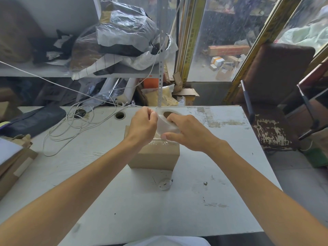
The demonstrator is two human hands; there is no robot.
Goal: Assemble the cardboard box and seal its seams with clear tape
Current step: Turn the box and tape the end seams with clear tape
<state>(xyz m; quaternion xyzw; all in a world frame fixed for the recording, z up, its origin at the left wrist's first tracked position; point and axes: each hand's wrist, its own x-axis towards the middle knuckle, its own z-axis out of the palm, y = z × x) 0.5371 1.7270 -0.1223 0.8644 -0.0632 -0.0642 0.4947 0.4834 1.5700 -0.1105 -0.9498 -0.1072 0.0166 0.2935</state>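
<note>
A small brown cardboard box (156,157) stands closed in the middle of the white table (106,192), with shiny clear tape across its top seam. Above the box I hold a roll of clear tape (166,121). My right hand (188,132) grips the roll, fingers curled over its rim and thumb beneath. My left hand (143,125) pinches the tape's loose end at the roll's left side. Both hands hide the box's far top edge.
A tangle of white cable (71,128) lies on the table's left, beside a dark bag (33,119). A small round white object (165,184) sits in front of the box. Flat cardboard (12,167) lies at the left edge. A brown chair (273,96) stands right.
</note>
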